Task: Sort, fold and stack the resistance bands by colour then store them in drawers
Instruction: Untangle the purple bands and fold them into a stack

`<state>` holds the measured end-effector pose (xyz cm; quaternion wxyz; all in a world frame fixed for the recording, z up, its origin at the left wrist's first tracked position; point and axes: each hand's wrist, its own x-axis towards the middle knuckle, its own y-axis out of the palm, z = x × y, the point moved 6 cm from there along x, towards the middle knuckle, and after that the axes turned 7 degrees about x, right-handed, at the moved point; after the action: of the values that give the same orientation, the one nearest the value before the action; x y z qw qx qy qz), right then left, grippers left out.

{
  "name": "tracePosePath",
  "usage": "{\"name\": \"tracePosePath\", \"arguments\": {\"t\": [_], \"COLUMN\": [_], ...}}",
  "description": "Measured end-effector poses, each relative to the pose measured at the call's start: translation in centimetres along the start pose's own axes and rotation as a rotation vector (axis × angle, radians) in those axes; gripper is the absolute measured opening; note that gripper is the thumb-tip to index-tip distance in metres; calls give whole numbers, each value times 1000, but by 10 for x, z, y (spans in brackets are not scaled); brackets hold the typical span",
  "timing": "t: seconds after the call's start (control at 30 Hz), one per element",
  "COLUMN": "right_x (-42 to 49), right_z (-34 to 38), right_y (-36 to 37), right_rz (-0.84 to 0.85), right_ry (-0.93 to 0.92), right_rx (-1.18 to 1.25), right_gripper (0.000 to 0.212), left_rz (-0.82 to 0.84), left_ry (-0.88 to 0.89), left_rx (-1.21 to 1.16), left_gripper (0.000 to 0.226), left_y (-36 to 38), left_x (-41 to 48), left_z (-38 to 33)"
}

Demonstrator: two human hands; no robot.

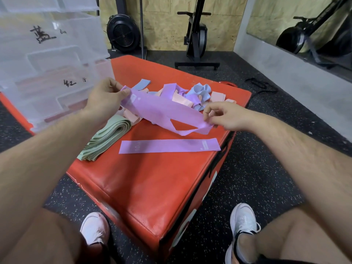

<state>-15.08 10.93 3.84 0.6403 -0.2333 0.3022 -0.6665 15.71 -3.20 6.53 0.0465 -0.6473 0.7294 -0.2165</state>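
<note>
Left hand (103,101) and right hand (222,116) pinched a purple band's (162,113) ends mid-frame, above the red box (152,178).

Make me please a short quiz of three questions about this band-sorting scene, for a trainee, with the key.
1. True or false: the flat purple elastic band lies on the red padded box, and no hand touches it.
2. What colour is the folded stack of elastic bands near the box's left edge? A pink, B green, C blue.
3. How many hands hold the twisted purple elastic band, and where?

Key
1. True.
2. B, green.
3. Two: the left hand grips one end, and the right hand pinches the other end with its fingers.
</note>
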Motion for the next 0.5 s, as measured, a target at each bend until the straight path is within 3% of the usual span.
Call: {"name": "tracePosePath", "arguments": {"t": [0.13,0.23,0.33,0.43,0.5], "right_x": [-8,-11,-14,-18,-20], "right_z": [4,3,-1,-3,-6], "right_y": [-7,-7,-3,-1,-1], "right_rz": [37,48,61,54,30], "right_ry": [2,43,85,91,70], "right_rx": [-231,-271,-149,77,277], "right_gripper": [42,28,32,39,33], "left_rz": [41,66,64,61,83], "left_ry": [-34,-43,-65,-108,-146], "left_rx": [9,29,40,36,38], "left_gripper": [22,21,19,17,19], "left_y": [2,3,3,-3,-5], "left_x": [-2,-4,-8,-9,-11], "left_z": [8,11,14,22,27]}}
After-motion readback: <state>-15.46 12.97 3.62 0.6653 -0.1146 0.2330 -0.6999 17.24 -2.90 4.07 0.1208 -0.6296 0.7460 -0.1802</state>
